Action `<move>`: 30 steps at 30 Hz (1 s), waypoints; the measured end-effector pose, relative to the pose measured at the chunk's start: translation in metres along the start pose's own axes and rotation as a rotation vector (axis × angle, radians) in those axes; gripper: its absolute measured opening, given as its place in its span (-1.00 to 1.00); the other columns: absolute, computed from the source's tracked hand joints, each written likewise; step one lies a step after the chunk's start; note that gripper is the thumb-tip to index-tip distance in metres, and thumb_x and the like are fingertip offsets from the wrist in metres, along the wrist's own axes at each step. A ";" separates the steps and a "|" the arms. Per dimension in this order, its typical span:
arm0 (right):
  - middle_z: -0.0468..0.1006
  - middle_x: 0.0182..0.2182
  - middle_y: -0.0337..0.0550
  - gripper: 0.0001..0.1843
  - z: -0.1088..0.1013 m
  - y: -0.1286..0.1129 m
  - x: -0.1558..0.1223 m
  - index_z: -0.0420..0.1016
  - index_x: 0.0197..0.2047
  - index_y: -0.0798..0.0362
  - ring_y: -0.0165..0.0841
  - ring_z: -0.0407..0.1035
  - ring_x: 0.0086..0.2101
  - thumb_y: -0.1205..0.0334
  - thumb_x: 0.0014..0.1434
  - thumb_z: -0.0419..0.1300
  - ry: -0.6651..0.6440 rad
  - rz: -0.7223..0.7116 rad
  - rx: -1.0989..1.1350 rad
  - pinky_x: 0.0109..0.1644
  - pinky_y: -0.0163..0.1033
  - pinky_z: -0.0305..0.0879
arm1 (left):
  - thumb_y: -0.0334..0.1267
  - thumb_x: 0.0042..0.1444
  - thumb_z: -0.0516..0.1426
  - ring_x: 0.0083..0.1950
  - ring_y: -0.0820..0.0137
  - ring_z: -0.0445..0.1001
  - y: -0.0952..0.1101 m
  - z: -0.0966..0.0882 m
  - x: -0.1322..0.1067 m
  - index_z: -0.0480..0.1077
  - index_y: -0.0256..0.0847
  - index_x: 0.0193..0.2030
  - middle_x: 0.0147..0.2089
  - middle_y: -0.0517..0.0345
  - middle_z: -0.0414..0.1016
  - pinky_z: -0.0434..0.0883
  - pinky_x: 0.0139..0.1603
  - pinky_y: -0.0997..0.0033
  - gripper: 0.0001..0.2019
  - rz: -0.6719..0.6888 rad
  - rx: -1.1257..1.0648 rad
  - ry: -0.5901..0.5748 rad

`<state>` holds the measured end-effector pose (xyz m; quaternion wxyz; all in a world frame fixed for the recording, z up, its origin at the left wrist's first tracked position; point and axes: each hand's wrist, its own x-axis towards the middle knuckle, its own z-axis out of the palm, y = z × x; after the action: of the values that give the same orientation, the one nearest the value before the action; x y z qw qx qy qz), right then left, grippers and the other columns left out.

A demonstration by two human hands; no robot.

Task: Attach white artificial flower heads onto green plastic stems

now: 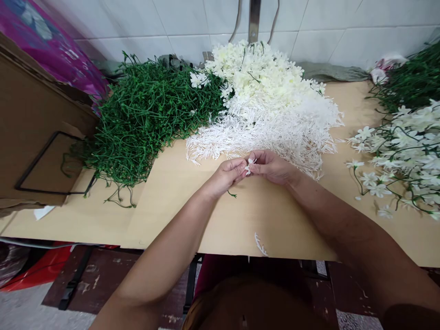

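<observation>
My left hand and my right hand meet over the middle of the wooden table, fingertips pinched together on a small white plastic flower piece. A thin green stem hangs below my left hand. Just beyond my hands lies a heap of white plastic stamen pieces. Behind that heap is a pile of cream flower petals. A mound of green plastic stems fills the table's left.
Finished white flowers on green stems lie at the right. One loose white piece rests by the near table edge. A cardboard box stands at the left. A white tiled wall backs the table.
</observation>
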<state>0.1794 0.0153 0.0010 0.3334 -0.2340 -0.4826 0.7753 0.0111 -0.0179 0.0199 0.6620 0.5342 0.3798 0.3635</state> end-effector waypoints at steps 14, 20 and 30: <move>0.56 -0.49 -0.29 -0.61 0.001 -0.005 -0.003 0.40 -0.48 0.11 -0.50 0.48 -0.39 0.14 -0.21 0.51 0.031 0.099 -0.093 -0.21 -0.34 0.44 | 0.24 -0.09 0.17 -0.50 0.55 0.07 0.000 0.005 -0.001 0.15 -0.21 -0.59 -0.58 0.28 0.08 0.07 -0.52 0.48 -0.48 0.034 0.124 -0.005; 0.55 -0.48 -0.27 -0.60 -0.001 -0.016 -0.005 0.40 -0.45 0.11 -0.48 0.45 -0.39 0.09 -0.19 0.48 0.016 0.116 -0.216 -0.24 -0.34 0.38 | 0.21 -0.14 0.22 -0.57 0.60 -0.04 -0.001 0.004 0.001 0.27 -0.23 -0.48 -0.61 0.35 0.05 -0.06 -0.57 0.49 -0.51 -0.019 0.096 -0.021; 0.56 -0.41 -0.16 -0.83 -0.014 -0.091 -0.043 0.52 -0.37 0.07 -0.40 0.38 -0.42 0.17 -0.05 0.32 0.068 0.213 -1.086 -0.36 -0.28 0.25 | -0.08 0.21 -0.04 -0.35 0.41 0.36 -0.004 -0.005 0.008 0.34 -0.23 -0.51 -0.44 0.12 0.41 0.27 -0.27 0.39 -0.64 0.268 0.771 0.119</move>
<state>0.2442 0.0199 0.0796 0.0999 -0.4446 -0.7758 0.4364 0.0101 -0.0095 0.0147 0.3372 0.7658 0.4528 0.3079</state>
